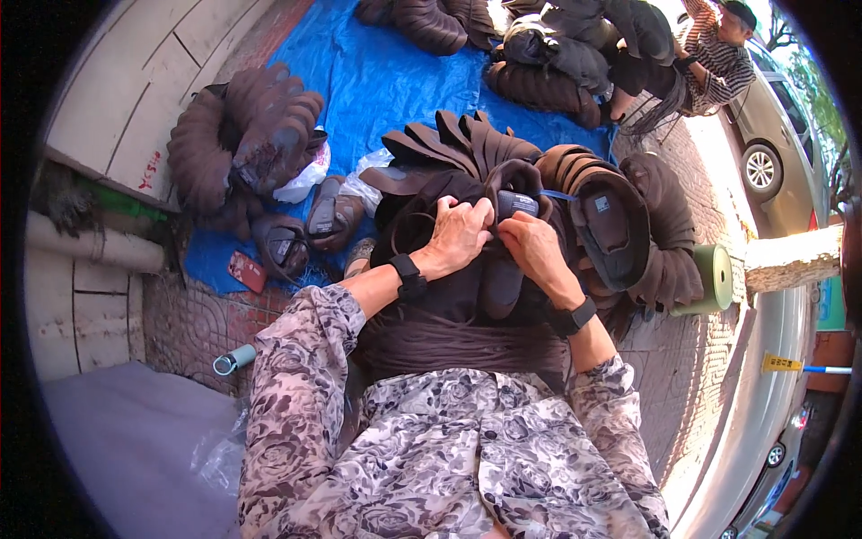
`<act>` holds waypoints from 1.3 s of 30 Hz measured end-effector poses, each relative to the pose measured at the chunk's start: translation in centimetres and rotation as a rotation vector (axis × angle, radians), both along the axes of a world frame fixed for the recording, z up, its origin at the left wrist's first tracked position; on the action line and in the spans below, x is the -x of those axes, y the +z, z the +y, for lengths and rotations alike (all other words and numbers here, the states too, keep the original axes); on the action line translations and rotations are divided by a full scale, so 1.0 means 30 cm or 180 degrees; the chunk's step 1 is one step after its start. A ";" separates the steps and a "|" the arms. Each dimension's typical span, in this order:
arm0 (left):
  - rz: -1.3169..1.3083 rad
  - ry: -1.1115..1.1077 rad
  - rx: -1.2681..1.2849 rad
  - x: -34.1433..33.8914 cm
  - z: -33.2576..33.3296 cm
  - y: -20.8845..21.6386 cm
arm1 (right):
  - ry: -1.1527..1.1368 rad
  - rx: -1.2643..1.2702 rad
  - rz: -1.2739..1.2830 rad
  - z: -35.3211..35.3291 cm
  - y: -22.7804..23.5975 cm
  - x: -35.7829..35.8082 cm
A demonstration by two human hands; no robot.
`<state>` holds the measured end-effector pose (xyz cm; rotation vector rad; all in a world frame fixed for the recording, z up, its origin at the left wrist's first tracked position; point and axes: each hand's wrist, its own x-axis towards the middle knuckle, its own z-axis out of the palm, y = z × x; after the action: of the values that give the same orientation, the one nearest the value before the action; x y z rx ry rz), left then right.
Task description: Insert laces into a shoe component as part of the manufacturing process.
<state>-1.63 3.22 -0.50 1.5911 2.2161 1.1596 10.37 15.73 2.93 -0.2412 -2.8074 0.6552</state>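
A dark brown shoe upper [509, 177] with a grey label inside it lies over my lap. My left hand [460, 235] is closed in a pinch at its left edge. Close beside it, my right hand [532, 247] also has its fingers pinched together, at the upper's near right edge. Whether a thin thread or needle is between the fingertips is too small to tell. A larger brown upper [612, 229] with a label stands open to the right of my right hand. Beyond my hands fans out a row of brown uppers [458, 144].
Bundles of brown uppers [202, 157] lie on a blue tarp [359, 81]. Loose uppers [283, 244], a red phone-like object [247, 271] and a teal bottle [235, 359] are at the left. A green roll [714, 278] is at the right. Another person [718, 58] sits far right.
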 end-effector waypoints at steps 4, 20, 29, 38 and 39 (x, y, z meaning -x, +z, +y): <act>0.0312 -0.0363 0.0015 0.033 -0.054 -0.021 | -0.1139 -0.1530 0.0841 0.151 0.192 -0.104; 0.0222 -0.0466 0.0086 0.042 -0.050 0.018 | -0.0305 -0.1628 0.0891 0.093 0.061 -0.038; 0.1078 -0.0702 -0.0693 0.003 -0.001 0.126 | -0.1267 -0.1412 0.1119 0.192 0.131 -0.176; 0.1695 -0.0796 -0.0309 -0.071 0.136 0.043 | -0.0578 0.0425 0.0728 0.049 -0.003 -0.206; 0.1598 -0.0733 -0.0279 -0.079 0.143 0.044 | -0.0565 0.0491 0.0721 0.049 -0.020 -0.208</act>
<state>0.74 7.50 0.81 2.3122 2.1836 0.8741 16.62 17.20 2.33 -0.4120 -2.4893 0.8029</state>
